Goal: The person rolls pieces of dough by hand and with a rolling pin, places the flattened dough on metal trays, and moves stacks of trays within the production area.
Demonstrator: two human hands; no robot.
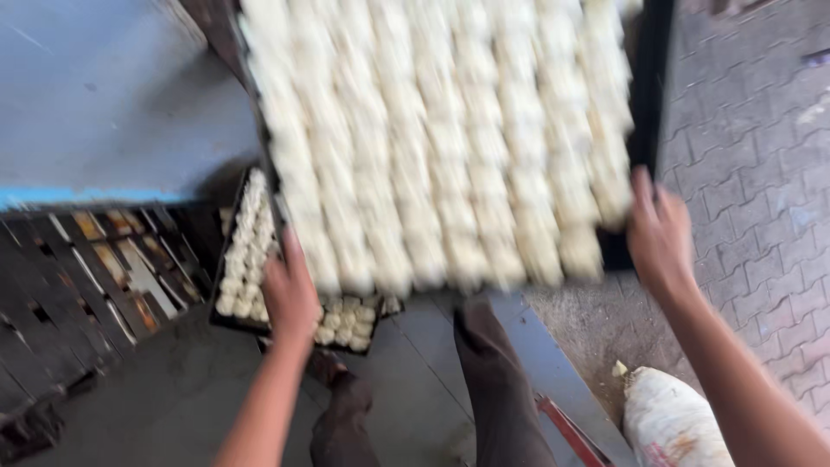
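Note:
I hold a large black baking tray [650,104] up in front of me, blurred by motion. Rows of pale raw dough pieces [441,130] cover it. My left hand [290,290] grips the tray's near left corner. My right hand [659,233] grips its near right corner. Below the left hand, a second black tray [226,285] of small dough pieces lies on the dark surface, partly hidden by the raised tray.
A rack of dark slats [78,277] stands at the left beneath a blue-grey surface [104,95]. My trouser legs [493,380] show below. A white sack [670,424] lies on the paved brick floor [761,173] at the right.

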